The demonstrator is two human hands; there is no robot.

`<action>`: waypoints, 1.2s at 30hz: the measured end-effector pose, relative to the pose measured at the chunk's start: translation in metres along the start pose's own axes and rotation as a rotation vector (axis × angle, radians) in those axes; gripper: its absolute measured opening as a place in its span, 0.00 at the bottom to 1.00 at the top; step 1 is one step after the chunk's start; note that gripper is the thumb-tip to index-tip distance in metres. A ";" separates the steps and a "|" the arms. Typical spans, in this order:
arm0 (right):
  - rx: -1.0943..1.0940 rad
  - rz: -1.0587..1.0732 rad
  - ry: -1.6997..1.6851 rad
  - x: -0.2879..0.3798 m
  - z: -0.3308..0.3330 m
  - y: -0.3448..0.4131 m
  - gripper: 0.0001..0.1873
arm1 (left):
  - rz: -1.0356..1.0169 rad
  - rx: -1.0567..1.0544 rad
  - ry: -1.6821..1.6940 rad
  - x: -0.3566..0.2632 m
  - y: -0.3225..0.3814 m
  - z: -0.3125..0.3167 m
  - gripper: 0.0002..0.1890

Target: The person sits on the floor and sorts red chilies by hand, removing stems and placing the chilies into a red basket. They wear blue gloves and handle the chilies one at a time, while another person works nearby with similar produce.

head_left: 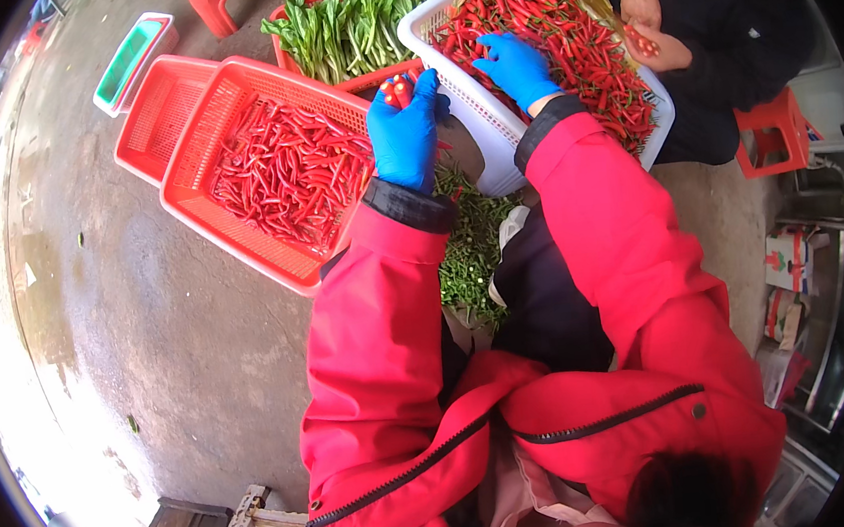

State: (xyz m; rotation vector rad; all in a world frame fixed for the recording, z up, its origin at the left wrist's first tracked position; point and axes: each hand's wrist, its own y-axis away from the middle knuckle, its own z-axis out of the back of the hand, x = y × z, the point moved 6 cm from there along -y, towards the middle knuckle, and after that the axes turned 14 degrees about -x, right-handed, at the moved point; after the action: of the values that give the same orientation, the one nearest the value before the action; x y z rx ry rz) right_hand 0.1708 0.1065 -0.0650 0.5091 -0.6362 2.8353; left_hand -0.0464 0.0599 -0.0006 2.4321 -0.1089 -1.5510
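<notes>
In a blue glove, my left hand (pixel 403 133) is closed around a small bunch of red chillies (pixel 397 92), their cut-looking ends pointing away from me. My right hand (pixel 516 71), also gloved in blue, reaches over a white plastic basket (pixel 484 111) heaped with red chillies (pixel 560 33), many with green stems. Its fingers are spread and bent down onto the heap; no chilli shows between them. Left of my left hand, a red plastic basket (pixel 192 171) holds stemless-looking red chillies (pixel 294 173). Green stems (pixel 470 259) lie piled on the ground below my hands.
Leafy greens (pixel 352 25) fill another red basket behind. A second red basket (pixel 153 121) and a green-lined tray (pixel 126 63) stand at the left. Across the white basket, a person's hand (pixel 655 47) holds chillies. A red stool (pixel 772 135) stands at the right.
</notes>
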 end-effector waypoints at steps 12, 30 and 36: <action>-0.082 -0.084 -0.397 0.035 0.080 0.004 0.11 | -0.235 0.035 -0.237 -0.002 -0.005 0.004 0.12; 0.052 -0.368 -0.990 0.086 0.108 0.061 0.07 | -0.036 0.308 -0.122 0.009 0.026 -0.020 0.12; 0.535 -0.996 -1.583 0.063 0.069 0.068 0.09 | 0.004 0.488 -0.124 0.014 0.027 -0.018 0.10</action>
State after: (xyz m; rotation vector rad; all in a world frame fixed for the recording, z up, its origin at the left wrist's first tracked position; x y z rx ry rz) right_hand 0.1146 0.0223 -0.0090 2.2916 0.2816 1.1597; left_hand -0.0222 0.0343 0.0011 2.6735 -0.5776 -1.8484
